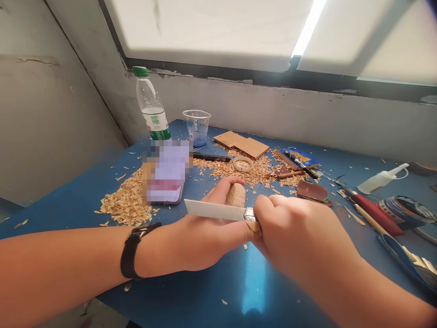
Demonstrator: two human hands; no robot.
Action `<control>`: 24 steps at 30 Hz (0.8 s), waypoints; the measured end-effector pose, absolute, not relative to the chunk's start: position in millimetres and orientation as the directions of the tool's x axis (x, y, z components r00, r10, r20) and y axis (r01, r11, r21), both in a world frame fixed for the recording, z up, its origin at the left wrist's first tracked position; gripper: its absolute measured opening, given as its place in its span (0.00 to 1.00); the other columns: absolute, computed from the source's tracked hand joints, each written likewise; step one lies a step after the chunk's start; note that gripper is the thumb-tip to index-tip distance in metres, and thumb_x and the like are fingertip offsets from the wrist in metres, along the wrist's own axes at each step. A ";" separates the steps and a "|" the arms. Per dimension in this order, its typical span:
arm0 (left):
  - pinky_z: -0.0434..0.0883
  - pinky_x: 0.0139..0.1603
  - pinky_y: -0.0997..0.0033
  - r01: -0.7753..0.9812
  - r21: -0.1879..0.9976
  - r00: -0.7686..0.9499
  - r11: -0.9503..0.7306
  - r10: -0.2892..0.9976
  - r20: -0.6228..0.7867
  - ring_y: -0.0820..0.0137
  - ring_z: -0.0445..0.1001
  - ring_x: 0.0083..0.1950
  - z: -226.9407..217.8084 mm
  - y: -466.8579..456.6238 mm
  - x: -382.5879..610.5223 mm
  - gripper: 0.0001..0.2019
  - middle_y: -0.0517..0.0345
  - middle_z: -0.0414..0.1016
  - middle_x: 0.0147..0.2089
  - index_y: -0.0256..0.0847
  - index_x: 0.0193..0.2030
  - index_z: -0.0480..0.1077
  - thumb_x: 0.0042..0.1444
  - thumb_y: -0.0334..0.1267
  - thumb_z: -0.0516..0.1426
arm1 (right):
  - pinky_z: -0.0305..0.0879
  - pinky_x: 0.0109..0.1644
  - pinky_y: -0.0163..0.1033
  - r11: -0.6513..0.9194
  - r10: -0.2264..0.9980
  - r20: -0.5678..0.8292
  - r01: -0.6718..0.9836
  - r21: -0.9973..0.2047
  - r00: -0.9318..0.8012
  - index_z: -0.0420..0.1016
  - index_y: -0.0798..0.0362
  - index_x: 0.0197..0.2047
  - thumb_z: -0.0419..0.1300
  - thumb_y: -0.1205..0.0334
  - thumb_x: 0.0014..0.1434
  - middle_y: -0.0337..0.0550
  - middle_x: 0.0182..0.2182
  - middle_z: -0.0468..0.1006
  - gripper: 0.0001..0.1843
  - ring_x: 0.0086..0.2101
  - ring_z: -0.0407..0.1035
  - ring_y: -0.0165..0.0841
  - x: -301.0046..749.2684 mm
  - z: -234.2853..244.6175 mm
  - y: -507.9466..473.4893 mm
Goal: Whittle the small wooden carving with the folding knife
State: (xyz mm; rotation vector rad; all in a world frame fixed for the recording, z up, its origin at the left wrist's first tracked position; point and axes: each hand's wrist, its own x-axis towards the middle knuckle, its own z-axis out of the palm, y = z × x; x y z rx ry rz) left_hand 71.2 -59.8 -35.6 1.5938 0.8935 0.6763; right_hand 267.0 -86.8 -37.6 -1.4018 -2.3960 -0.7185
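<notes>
Near-level knife (215, 210) before rounded tan wood (235, 195)

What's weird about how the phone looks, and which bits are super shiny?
In the head view, chunky squares cover most of the lilac-screened phone; head view again, a white streak glares between large pale panels; in that head view, a pale-blue shine marks the flat blue table; there too, the flat silvery knife blade looks fairly crisp.

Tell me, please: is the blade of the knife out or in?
Out. The flat blade stretches bare from the metal collar beside the right hand, and the camera sees it in front of the left hand.
</notes>
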 end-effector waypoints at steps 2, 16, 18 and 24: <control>0.68 0.34 0.70 0.208 0.978 0.546 -0.023 0.832 -0.096 0.69 0.67 0.35 -35.9 -60.9 75.2 0.27 0.62 0.67 0.36 0.51 0.65 0.59 0.63 0.44 0.63 | 0.35 0.25 0.38 0.383 0.762 0.451 0.885 0.264 -0.464 0.65 0.48 0.25 0.59 0.64 0.56 0.37 0.18 0.65 0.09 0.17 0.59 0.31 265.9 -41.9 -89.4; 0.72 0.58 0.50 0.306 0.879 0.695 -0.366 0.716 0.056 0.50 0.71 0.55 -44.4 -40.6 59.4 0.40 0.51 0.71 0.51 0.48 0.62 0.64 0.39 0.37 0.69 | 0.38 0.22 0.41 0.564 0.661 0.427 0.784 0.260 -0.617 0.65 0.48 0.21 0.61 0.74 0.43 0.37 0.16 0.66 0.11 0.15 0.59 0.33 268.4 -24.8 -90.2; 0.72 0.59 0.50 0.323 0.878 0.674 -0.354 0.737 0.049 0.49 0.70 0.56 -44.4 -44.4 60.3 0.39 0.49 0.71 0.52 0.47 0.63 0.64 0.41 0.39 0.69 | 0.39 0.22 0.41 0.561 0.667 0.421 0.786 0.260 -0.615 0.66 0.48 0.22 0.62 0.72 0.45 0.38 0.17 0.67 0.10 0.16 0.59 0.32 269.2 -26.5 -89.4; 0.73 0.50 0.59 0.306 0.931 0.604 -0.197 0.797 -0.030 0.60 0.70 0.47 -33.0 -58.8 67.2 0.25 0.55 0.69 0.44 0.47 0.62 0.63 0.60 0.44 0.63 | 0.37 0.26 0.41 0.433 0.729 0.473 0.868 0.242 -0.495 0.66 0.48 0.24 0.62 0.69 0.48 0.38 0.17 0.66 0.09 0.17 0.57 0.32 268.3 -38.5 -91.6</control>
